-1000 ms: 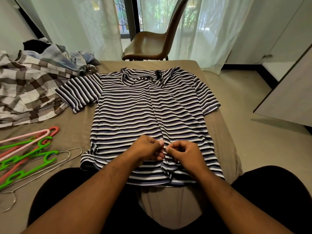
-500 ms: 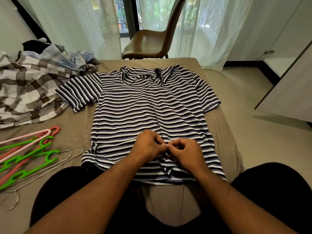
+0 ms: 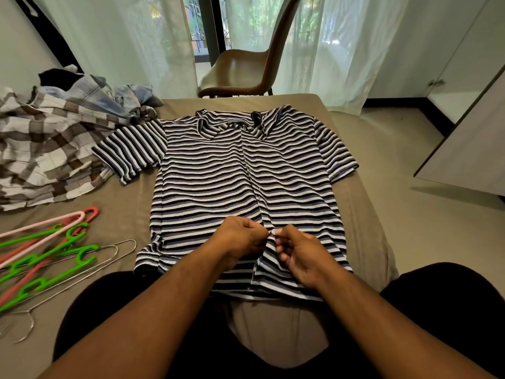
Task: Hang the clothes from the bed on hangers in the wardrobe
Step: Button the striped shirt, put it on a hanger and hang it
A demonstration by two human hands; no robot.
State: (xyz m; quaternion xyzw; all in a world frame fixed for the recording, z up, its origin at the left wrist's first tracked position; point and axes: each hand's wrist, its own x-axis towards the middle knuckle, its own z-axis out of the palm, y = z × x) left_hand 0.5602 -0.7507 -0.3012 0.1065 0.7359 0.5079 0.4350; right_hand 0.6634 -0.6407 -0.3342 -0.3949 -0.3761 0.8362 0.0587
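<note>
Head view. The striped shirt [image 3: 218,173] lies flat and face up on the tan bed [image 3: 366,214], collar pointing away from you and hem nearest your body, with both short sleeves spread out to the sides. Your left hand [image 3: 240,239] and right hand [image 3: 303,255] meet over the shirt's front opening, low down and just above the hem. Both have their fingers curled, and each pinches the edge of the cloth on its own side of the opening. The fingertips of the two hands touch or nearly touch; which of these it is, and what they hold besides the cloth, is too small to tell. The cloth below your hands is puckered and slightly lifted. To the left of the shirt, level with its hem, a loose bunch of hangers [image 3: 54,269] lies on the bed: green, pink and red plastic ones with bare wire ones beside them. A plaid shirt [image 3: 46,154] lies crumpled left of the shirt's left-hand sleeve and touches it, with denim clothes [image 3: 93,91] heaped behind it. Beyond the collar, off the end of the bed, stands a brown chair [image 3: 240,69] in front of sheer curtains [image 3: 328,50]. Well to the right of the shirt, across the floor, a pale cabinet door [image 3: 470,149] stands.
</note>
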